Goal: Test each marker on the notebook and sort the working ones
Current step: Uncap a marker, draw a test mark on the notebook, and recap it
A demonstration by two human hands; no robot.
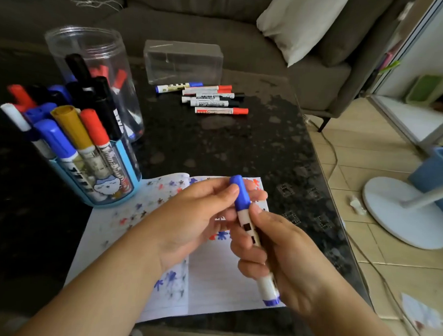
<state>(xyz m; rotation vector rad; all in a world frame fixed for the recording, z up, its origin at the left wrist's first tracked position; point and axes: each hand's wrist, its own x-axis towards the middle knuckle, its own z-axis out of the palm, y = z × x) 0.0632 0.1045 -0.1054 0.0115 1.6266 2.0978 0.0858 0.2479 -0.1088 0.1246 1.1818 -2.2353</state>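
We hold one blue marker [253,234] above the open notebook [219,276], its long axis running from the cap, up and away from us, down to the butt near our right wrist. Our right hand [282,253] wraps the barrel; our left hand [198,214] pinches the blue cap [239,191], so the cap comes off along that axis, away from the right hand. Six markers [207,98] lie side by side farther back on the worktop [241,148], in front of one clear box [182,62]. One blue holder [109,189] and one clear jar [93,70] stand left, each with several markers we cannot count.
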